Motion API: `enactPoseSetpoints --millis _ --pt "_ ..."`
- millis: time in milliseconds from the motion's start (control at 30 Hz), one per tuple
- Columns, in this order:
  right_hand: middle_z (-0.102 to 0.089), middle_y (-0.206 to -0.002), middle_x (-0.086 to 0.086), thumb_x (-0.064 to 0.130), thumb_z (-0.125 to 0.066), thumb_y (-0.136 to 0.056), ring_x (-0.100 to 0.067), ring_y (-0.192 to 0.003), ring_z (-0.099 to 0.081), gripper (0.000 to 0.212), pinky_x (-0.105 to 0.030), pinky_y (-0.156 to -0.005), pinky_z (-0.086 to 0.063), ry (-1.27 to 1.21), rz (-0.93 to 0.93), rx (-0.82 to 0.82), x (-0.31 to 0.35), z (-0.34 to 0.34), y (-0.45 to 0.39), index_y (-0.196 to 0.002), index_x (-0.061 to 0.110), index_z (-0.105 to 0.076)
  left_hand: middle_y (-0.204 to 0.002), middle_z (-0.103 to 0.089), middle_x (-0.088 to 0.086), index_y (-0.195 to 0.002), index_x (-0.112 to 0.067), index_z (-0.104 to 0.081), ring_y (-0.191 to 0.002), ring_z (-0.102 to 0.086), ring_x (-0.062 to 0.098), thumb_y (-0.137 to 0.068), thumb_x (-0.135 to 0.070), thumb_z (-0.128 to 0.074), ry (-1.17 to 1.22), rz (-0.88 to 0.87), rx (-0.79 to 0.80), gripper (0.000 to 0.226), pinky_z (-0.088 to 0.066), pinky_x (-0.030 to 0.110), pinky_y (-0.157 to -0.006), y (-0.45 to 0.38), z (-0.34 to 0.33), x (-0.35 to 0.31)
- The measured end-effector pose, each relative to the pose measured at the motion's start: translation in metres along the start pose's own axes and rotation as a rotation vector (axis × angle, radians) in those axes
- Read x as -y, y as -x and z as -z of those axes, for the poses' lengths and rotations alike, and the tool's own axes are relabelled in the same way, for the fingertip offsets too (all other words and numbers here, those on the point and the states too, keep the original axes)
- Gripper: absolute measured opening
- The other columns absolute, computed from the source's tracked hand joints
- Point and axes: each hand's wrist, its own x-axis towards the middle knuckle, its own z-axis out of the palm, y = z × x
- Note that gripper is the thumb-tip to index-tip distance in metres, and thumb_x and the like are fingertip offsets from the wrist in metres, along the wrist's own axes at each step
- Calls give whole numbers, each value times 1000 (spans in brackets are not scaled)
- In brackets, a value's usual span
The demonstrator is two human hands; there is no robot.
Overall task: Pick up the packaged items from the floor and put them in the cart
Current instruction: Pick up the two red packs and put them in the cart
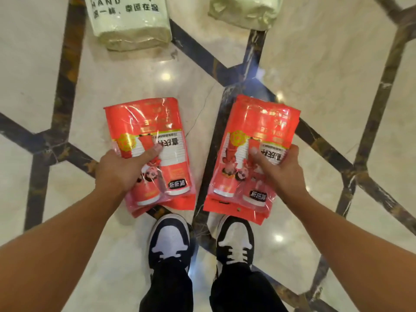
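Red packs of paper cups sit one in each grip above the marble floor point(337, 64): left hand point(122, 167) clamped on the left pack point(144, 122), right hand point(281, 170) on the right pack point(263, 122). Two pale packages point(130, 25) lie ahead; no cart shows, so keeping both packs level and firmly pinched while turning seems wise.

Black-and-white sneakers point(169, 240) and black trousers point(167, 289) stand on a glossy marble floor point(326, 70).

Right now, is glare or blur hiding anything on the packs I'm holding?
Head view: glare streaks the plastic film on the left red pack and the right red pack, washing out upper print; the pale packages at the top look soft; ceiling lights reflect on the floor.
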Motion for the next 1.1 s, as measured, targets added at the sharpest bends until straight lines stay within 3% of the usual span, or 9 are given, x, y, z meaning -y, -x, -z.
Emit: enactPoseSetpoints --millis 100,167,300,467,533,700,833,967,1100 --pt "-64 -101 18 51 -83 -84 4 -72 -72 63 -18 -64 -57 -96 23 -23 16 -4 10 -125 31 -39 -110 -74 -1 -122 -19 -70 -88 -67 19 -65 -69 -85 -63 -77 -24 78 -44 23 -64 12 2 -6" --pt "-64 -102 21 48 -85 -84 5 -83 -67 62 -20 -74 -54 -120 54 -45 30 -1 18 -126 35 -41 -113 -72 2 -120 -19 -65 -98 -67 24 -61 -70 -87 -74 -112 -59 81 -49 30 -74 25 7 -16" --pt "-64 -94 25 53 -78 -89 13 -78 -62 48 -11 -67 -43 -113 103 -67 56 20 41 -126 35 -53 -107 -71 -1 -119 -22 -62 -97 -71 24 -62 -63 -91 -49 -209 -86 77 -58 47 -92 60 24 -43" --pt "-71 -105 16 60 -74 -89 -6 -91 -71 75 -30 -83 -55 -154 186 -142 105 67 78 -151 27 -46 -102 -77 -10 -119 -31 -68 -91 -76 17 -52 -80 -85 -30 -259 -65 85 -61 48 -91 105 60 -91" --pt "-69 -100 21 61 -74 -89 1 -83 -71 77 -32 -84 -58 -167 218 -143 133 97 96 -153 32 -43 -102 -77 -9 -119 -30 -69 -92 -76 18 -53 -79 -84 -17 -294 -77 84 -60 45 -90 131 79 -120" --pt "-69 -101 24 63 -77 -85 -5 -96 -71 76 -33 -82 -56 -210 319 -145 224 198 155 -149 38 -45 -96 -78 -6 -112 -26 -74 -80 -71 9 -63 -68 -86 7 -435 -80 66 -51 25 -65 224 143 -222" --pt "-69 -94 27 62 -76 -87 13 -77 -65 58 -17 -67 -46 -244 422 -199 309 302 228 -136 42 -54 -91 -78 -6 -104 -26 -75 -80 -73 13 -59 -74 -86 41 -586 -98 67 -56 33 -74 322 210 -319" --pt "-66 -93 32 60 -78 -85 4 -91 -65 53 -32 -90 -50 -334 494 -325 384 417 326 -132 46 -57 -84 -81 -11 -100 -29 -79 -80 -77 12 -47 -76 -89 154 -736 -54 72 -62 39 -83 445 273 -411" --pt "-69 -92 29 56 -81 -84 -7 -100 -70 46 -35 -96 -53 -442 586 -476 430 524 435 -123 43 -62 -73 -79 -17 -90 -28 -79 -75 -76 12 -46 -72 -88 204 -915 15 63 -60 36 -75 577 332 -480"
